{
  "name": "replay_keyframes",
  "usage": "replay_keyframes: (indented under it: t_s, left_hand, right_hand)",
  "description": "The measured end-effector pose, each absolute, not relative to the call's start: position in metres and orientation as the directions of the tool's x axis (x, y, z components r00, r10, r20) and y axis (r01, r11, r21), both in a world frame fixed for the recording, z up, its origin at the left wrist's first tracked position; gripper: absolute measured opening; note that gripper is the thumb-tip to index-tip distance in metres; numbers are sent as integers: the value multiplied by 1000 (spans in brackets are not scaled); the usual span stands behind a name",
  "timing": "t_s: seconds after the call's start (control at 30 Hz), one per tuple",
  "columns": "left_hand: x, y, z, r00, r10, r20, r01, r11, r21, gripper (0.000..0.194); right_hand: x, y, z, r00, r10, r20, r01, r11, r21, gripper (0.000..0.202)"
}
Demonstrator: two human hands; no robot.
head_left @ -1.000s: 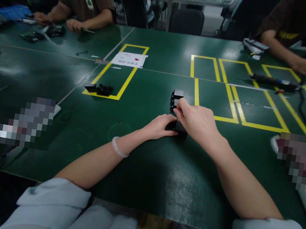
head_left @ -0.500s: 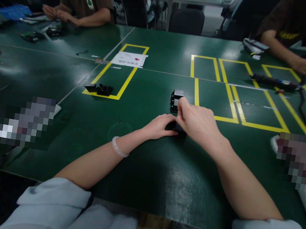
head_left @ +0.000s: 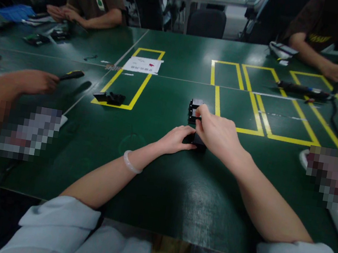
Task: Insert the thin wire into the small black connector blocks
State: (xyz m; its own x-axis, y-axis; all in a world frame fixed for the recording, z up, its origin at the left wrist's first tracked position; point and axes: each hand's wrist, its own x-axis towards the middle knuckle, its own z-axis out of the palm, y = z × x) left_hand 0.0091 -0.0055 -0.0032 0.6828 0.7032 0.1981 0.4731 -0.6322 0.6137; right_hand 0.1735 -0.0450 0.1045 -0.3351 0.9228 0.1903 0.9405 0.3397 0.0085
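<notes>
On the green table (head_left: pixel 151 192), a black block-like part (head_left: pixel 199 141) sits between my hands. My left hand (head_left: pixel 177 140) grips its left side, thumb toward me and fingers beyond. Above it, my right hand (head_left: pixel 216 131) is closed in a pinch; what its fingertips hold is hidden or too small to name. Just beyond, a black part with grey tops (head_left: pixel 196 103) stands partly behind my right fingertips. Farther left, a black clip-like part (head_left: pixel 115 99) lies at the near end of a yellow taped rectangle (head_left: pixel 140 92).
At the left, another person's hand (head_left: pixel 42 83) holds a dark tool with yellow (head_left: pixel 73 75). A white sheet (head_left: pixel 143 65) lies on the far left tape. A black cylindrical tool (head_left: pixel 304 90) with a cable is at right. Blurred devices flank me; people sit across.
Another person's arm has come in from the left with the dark and yellow tool. My right fingertips have risen slightly; my left hand has stayed in place.
</notes>
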Motion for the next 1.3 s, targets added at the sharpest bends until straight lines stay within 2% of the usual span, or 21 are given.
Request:
replay_keyframes:
  t_s: [0.1,0.33,0.47,0.67,0.87,1.0,1.3]
  left_hand:
    - [9,-6,-3,678,707,200,474,-629,616,46]
    - [9,-3,-5,686,701,193,467,-628,623,50]
    - [9,-3,-5,686,704,186,483,-631,608,52]
    - [9,-5,-4,677,712,185,479,-618,624,45]
    - [8,-4,-5,689,695,203,443,-626,642,44]
    - [9,-4,-5,684,703,193,465,-625,627,49]
    - [9,-5,-4,679,708,195,476,-626,618,47]
  right_hand:
    - [173,-47,106,-343,914,218,936,351,2,29]
    - [173,-43,105,-353,924,150,936,347,62,31]
    - [173,-44,104,-363,914,181,931,366,20,28]
    - [173,-47,105,-370,908,197,925,379,-11,29]
    - [171,-47,109,-353,925,140,935,352,34,36]
    - [172,-45,106,-344,926,153,939,337,73,35]
    - [173,-47,105,-360,909,208,929,371,-14,29]
